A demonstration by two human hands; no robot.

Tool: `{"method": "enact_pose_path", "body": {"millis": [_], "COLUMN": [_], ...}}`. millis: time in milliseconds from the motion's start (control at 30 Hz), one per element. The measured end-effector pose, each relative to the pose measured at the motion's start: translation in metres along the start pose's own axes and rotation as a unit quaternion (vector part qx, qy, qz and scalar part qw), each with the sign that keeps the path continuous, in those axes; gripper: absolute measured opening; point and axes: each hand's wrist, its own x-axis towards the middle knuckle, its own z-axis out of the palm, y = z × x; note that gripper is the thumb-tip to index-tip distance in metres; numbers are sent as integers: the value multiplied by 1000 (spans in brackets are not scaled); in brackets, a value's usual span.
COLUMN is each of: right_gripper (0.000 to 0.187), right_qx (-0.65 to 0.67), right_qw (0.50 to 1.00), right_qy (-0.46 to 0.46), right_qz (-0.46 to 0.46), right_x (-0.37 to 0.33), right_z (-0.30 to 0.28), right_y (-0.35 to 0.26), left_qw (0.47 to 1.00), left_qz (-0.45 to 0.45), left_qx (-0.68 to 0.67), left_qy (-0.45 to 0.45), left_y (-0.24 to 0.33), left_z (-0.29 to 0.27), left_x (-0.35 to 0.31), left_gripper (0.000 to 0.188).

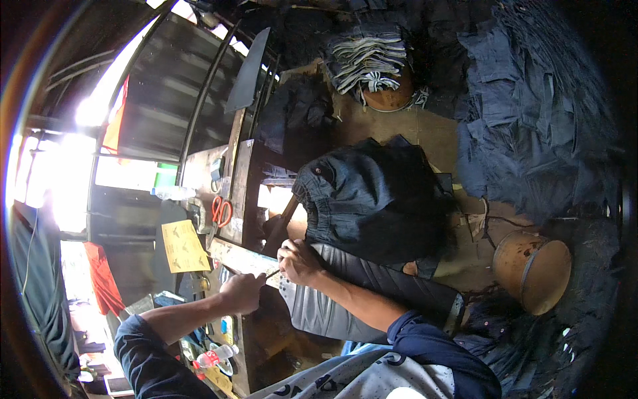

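Note:
My left hand (240,292) is closed around a thin dark rod-like tool (272,273), which points right toward my other hand. Curled fingers of my right hand (299,263) meet the tool's tip at the upper left corner of a dark grey quilted padded panel (372,292). What those fingers pinch is too small to make out. Small round studs or holes line the panel's left end. Just beyond it lies a pair of dark denim trousers (359,193) with a gathered elastic waistband, close to my right hand.
Orange-handled scissors (221,211), a yellow card (185,246) and a plastic bottle (216,356) are on the left. A tied stack of folded cloth (369,60) stands far off. Piled dark denim (538,106) and a brown drum (531,271) are on the right.

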Motion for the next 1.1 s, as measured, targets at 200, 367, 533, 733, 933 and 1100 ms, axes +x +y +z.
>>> {"method": "enact_pose_path", "body": {"millis": [200,367,533,733,933,1100], "right_gripper": [10,10,13,4,9,8], "right_qx": [19,8,-12,42,32,36], "right_qw": [999,999,998,998,998,997], "right_qy": [-15,-24,-56,-40,-56,-59], "right_qz": [30,19,31,9,22,17], "right_x": [0,0,6,8,7,7], "right_z": [9,2,-8,-9,-4,-7], "right_y": [0,0,-9,-5,-3,-3], "left_qw": [994,988,999,989,992,909], "left_qz": [36,32,29,43,69,-26], "left_qx": [-106,-114,-7,-135,23,-402], "left_qy": [15,96,37,30,101,-109], "left_y": [-4,-8,-13,-20,11,-23], "left_z": [-1,-1,10,-5,4,-13], "left_x": [-6,-2,1,5,1,9], "left_gripper": [44,20,45,41,43,23]}}
